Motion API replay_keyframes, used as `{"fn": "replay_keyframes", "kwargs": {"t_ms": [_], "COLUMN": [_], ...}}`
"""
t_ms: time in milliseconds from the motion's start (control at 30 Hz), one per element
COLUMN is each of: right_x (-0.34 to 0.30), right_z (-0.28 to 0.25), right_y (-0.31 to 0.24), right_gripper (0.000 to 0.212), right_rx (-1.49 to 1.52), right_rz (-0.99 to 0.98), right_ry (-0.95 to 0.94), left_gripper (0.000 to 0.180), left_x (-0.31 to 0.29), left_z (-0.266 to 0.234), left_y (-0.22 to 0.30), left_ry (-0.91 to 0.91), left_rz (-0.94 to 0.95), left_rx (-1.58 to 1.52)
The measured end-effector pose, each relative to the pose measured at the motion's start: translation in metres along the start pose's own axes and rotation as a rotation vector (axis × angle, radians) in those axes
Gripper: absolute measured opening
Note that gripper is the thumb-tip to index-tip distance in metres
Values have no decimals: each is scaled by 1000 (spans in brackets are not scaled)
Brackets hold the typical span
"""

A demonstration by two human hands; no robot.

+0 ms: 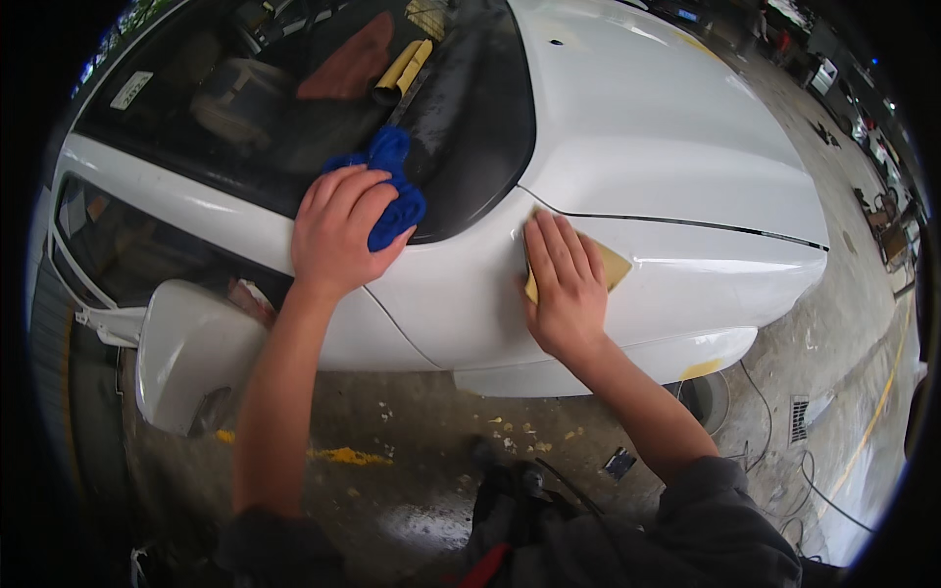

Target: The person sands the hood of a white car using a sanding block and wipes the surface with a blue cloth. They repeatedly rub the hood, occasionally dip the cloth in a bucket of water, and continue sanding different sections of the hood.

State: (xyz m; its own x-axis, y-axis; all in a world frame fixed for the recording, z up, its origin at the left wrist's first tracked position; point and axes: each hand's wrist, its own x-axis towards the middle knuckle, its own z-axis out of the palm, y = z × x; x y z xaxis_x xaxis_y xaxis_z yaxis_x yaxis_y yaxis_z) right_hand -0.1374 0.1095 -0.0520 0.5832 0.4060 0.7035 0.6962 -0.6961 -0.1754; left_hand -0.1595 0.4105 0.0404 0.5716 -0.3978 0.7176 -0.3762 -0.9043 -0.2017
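A white car with bare, glossy panels stretches across the view, its hood to the right. My left hand is closed over a bunched blue cloth, resting at the lower edge of the windshield. On the white front fender, just below the hood seam, my right hand presses a yellow sheet that looks like sandpaper. Its fingers lie together along the sheet, and yellow corners stick out on both sides. The sheet's underside is hidden.
The white side mirror juts out beside my left forearm. Yellow rolled pieces lie by the windshield, near a reddish patch. On the concrete floor are a dark flat object, cables and a drain grate.
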Motion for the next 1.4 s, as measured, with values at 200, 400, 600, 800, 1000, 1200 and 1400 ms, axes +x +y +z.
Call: {"fn": "replay_keyframes", "kwargs": {"t_ms": [200, 400, 600, 800, 1000, 1200, 1400], "right_x": [31, -25, 13, -37, -8, -32, -15], "right_z": [5, -17, 0, -12, -4, -4, -4], "right_y": [-18, -12, -13, 4, 13, 14, 28], "right_gripper": [76, 80, 67, 70, 57, 62, 62], "right_rx": [-44, -38, 52, -65, -29, -101, -32], "right_rz": [42, 0, -145, 46, -271, -115, -327], "right_ry": [71, -65, -71, -48, -60, 0, -9], "left_gripper": [46, 44, 44, 44, 46, 47, 46], "left_x": [3, 2, 3, -1, -3, -3, -5], "left_z": [5, 0, -2, 4, 2, 6, 2], "left_y": [1, -1, 0, 2, 0, 1, -1], "left_ry": [18, 10, -2, 13, 3, 36, 24], "left_rz": [18, 6, 21, 12, 16, 15, 18], "left_rx": [17, 23, -1, 5, 32, 20, 9]}}
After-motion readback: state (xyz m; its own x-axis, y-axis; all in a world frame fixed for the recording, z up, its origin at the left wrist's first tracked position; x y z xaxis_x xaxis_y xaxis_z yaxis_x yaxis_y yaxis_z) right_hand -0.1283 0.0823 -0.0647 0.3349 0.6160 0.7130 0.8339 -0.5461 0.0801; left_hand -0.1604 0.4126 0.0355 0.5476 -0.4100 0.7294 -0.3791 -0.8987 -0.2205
